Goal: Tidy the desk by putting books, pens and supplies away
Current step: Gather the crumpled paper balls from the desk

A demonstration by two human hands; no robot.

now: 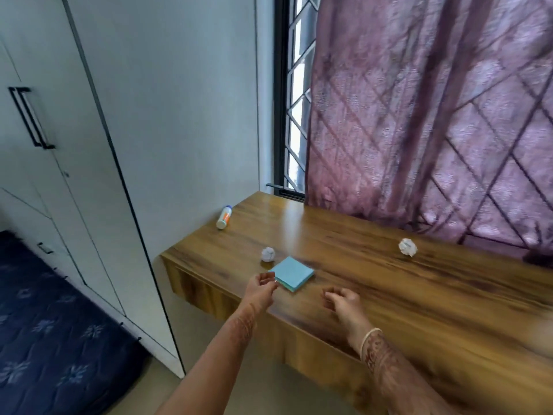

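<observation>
A light blue sticky-note pad (294,273) lies flat near the front left part of a wooden desk (419,295), turned so one corner points toward the person. The left hand (261,284) is just beside the pad's near-left edge, with its fingers curled inward and the fingertips right at that edge. The motion blur makes it impossible to tell whether they pinch the pad or only come close to it. The right hand (344,299) hovers over the desk's front edge, a little to the right of the pad and apart from it. Its fingers are loosely curled with nothing in them. A pale bangle (369,336) sits on the right wrist.

A small crumpled paper ball (267,254) rests just behind the pad's left corner. A second crumpled paper ball (407,247) sits well to the right, nearer the back of the desk. A white bottle with an orange label (224,217) lies on its side at the far left edge of the desk, against the wall.

Behind the desk hangs a mauve curtain (419,115), and a window with a diamond grille (299,85) shows at its left. A grey wardrobe (89,115) with a black handle (30,118) stands on the left. Below it lies a dark blue mattress with a floral pattern (45,324).
</observation>
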